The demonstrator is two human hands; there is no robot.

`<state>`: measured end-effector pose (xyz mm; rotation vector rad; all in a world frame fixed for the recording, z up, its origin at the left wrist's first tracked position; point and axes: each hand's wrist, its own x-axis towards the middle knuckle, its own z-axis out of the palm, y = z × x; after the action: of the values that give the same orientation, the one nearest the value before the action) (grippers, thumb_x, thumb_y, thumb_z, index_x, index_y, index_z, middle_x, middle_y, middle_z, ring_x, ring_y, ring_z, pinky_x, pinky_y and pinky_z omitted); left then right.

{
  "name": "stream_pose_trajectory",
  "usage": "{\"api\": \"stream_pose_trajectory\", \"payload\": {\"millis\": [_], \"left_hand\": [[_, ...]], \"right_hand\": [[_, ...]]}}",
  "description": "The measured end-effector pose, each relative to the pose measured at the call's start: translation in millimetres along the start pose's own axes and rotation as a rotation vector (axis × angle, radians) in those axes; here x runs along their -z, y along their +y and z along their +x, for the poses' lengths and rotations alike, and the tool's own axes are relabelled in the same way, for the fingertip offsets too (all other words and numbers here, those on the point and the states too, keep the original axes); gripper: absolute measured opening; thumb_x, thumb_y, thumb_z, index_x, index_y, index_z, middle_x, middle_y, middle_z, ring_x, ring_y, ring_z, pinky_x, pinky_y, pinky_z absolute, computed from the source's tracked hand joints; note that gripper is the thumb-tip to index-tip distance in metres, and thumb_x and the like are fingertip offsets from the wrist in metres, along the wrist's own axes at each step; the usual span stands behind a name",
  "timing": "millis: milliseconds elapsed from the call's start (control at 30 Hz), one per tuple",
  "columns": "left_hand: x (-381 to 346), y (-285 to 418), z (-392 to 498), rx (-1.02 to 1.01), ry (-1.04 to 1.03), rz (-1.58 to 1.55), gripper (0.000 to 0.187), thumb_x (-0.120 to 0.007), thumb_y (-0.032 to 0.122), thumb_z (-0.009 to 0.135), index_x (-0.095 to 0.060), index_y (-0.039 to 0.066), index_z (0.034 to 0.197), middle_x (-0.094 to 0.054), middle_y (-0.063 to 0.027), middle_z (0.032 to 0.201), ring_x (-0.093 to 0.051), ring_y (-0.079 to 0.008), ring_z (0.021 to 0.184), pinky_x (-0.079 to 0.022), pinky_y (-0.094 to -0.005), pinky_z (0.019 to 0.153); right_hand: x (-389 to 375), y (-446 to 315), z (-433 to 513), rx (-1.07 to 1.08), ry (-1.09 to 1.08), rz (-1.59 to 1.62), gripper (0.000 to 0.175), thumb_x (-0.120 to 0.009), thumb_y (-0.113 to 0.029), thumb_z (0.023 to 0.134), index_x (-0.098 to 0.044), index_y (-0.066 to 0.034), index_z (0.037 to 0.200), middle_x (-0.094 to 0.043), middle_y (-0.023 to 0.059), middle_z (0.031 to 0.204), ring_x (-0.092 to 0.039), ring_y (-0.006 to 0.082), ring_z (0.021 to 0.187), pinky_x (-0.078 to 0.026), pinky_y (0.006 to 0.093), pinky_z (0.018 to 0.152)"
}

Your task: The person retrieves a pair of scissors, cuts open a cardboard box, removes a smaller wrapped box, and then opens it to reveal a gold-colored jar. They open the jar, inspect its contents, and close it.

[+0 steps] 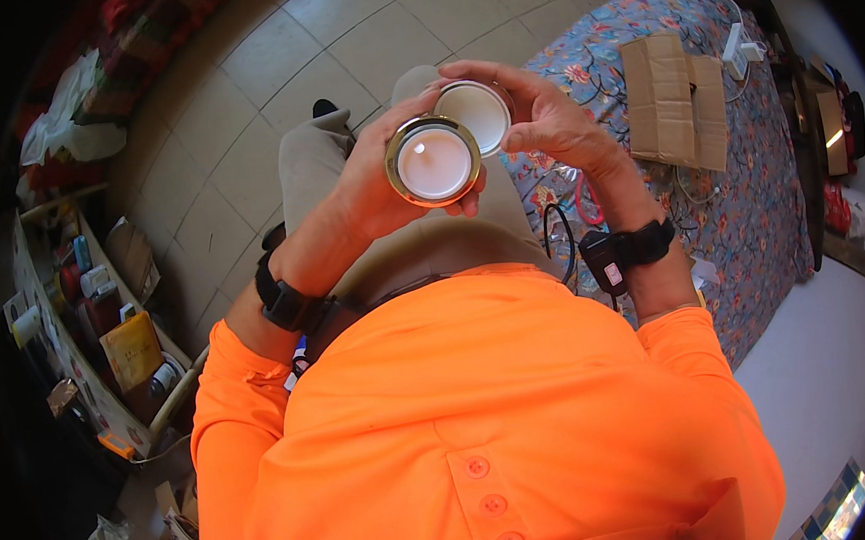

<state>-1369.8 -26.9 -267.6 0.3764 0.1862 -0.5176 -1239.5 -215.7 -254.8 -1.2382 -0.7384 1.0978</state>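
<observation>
My left hand (365, 173) holds a round, gold-rimmed cosmetic jar (434, 163) above my lap. A glossy, pale pinkish-white surface shows inside its rim; whether this is cream or an inner cover I cannot tell. Just behind the jar, on its upper right, my right hand (554, 122) grips a round lid (478, 112) with a whitish inside. In this view the jar overlaps the lid's lower left edge. Fingers of my left hand also reach up beside the lid. Black straps circle both wrists, and the right one carries a small black device (604, 264).
At right stands a surface covered by a flowered cloth (738, 226), with flattened cardboard (661, 103), a white power strip (735, 52) and a pink-red looped item (588, 200) on it. An open box (69, 348) of packages, including a yellow packet (131, 350), sits at left on the tiled floor (242, 133).
</observation>
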Motion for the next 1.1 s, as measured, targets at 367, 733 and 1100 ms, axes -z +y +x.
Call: {"api": "stream_pose_trajectory", "payload": {"millis": [367,733,1100], "left_hand": [[0.7,2.3,3.2,-0.045,0.137,0.015,0.056,-0.037,0.051,0.104,-0.062,0.002,0.112,-0.069,-0.0193,0.088,-0.068,-0.0334,0.076,-0.054,-0.0382,0.070],[-2.5,-5.3,5.6,-0.261,0.350,0.051,0.037,-0.044,0.042,0.105,-0.058,0.011,0.118,-0.067,-0.0042,0.111,-0.066,-0.0187,0.101,-0.055,-0.0360,0.085],[-20.0,-4.2,10.6,-0.332,0.498,0.149,0.046,-0.046,0.048,0.104,-0.064,0.007,0.113,-0.070,-0.0057,0.106,-0.065,-0.0173,0.099,-0.051,-0.0409,0.090]], "right_hand": [[-20.5,-26.7,4.4,0.109,0.252,-0.222,0.057,-0.080,-0.032,0.087,-0.057,-0.0073,0.133,-0.063,0.0045,0.112,-0.061,0.0122,0.094,-0.053,0.0268,0.081],[-62.6,-19.3,20.0,0.628,0.241,-1.348,0.068,-0.085,-0.032,0.068,-0.058,-0.0111,0.126,-0.061,0.0093,0.110,-0.059,0.0286,0.107,-0.055,0.0375,0.086],[-66.4,-20.3,12.2,0.108,0.484,-0.967,0.065,-0.072,-0.038,0.091,-0.048,0.0001,0.138,-0.060,0.0218,0.112,-0.064,0.0386,0.099,-0.054,0.0412,0.085]]}}
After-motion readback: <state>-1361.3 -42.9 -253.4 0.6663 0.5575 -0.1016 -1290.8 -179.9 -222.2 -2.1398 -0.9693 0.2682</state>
